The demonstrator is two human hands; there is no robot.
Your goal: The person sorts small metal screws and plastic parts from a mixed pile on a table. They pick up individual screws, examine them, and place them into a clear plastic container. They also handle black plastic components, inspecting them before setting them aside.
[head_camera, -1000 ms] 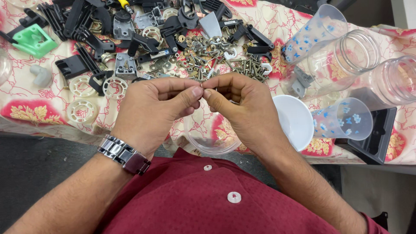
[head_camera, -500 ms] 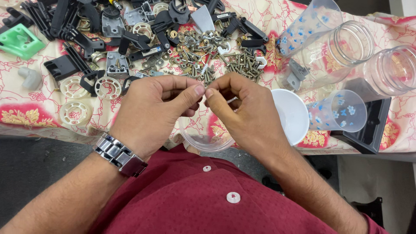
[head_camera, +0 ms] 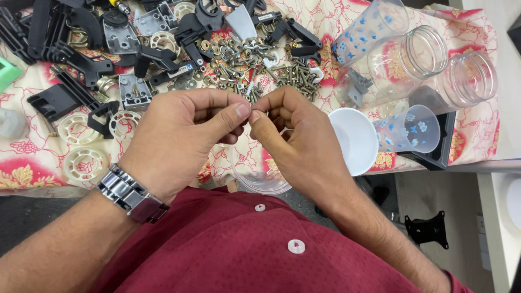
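My left hand [head_camera: 184, 135] and my right hand [head_camera: 296, 144] meet fingertip to fingertip above the table's front edge. Between the thumbs and forefingers they pinch a small metal part [head_camera: 248, 113], mostly hidden by the fingers, so its kind is unclear. A metal watch [head_camera: 130, 194] sits on my left wrist. Just beyond the hands lies a heap of screws, washers and small metal bits [head_camera: 260, 68]. Under the hands a clear plastic bowl [head_camera: 260, 179] sits at the table edge.
A white bowl [head_camera: 355, 138] stands right of my hands. Clear cups with blue flowers [head_camera: 404, 130] [head_camera: 369, 30] and clear jars [head_camera: 412, 57] [head_camera: 469, 78] lie at the right. Black plastic parts [head_camera: 59, 49] and white wheels [head_camera: 84, 163] cover the left of the patterned cloth [head_camera: 21, 173].
The view has shifted slightly, so the table's contents sit higher in frame. Both hands stay together, pinching at the same spot with only small finger movements.
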